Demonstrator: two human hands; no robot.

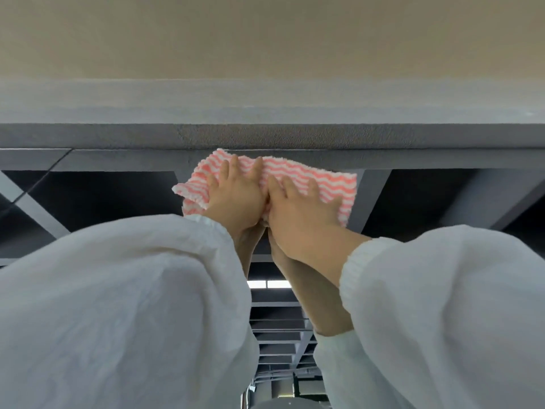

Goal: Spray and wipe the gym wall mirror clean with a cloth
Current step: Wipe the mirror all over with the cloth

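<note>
A pink-and-white striped cloth [330,184] lies flat against the wall mirror [112,199], right under the mirror's top edge. My left hand [236,199] presses the cloth's left half with straight, spread fingers. Beside it, my right hand [298,211] presses the right half the same way, and the two hands touch at the thumbs. Both arms reach upward in white sleeves. The mirror shows the dark ceiling beams and the reflection of my forearms below the hands. No spray bottle is in view.
A grey textured beam [295,137] runs across just above the mirror's top edge, with a beige wall [265,39] above it. White sleeves [118,305] fill the lower part of the view and hide what lies below.
</note>
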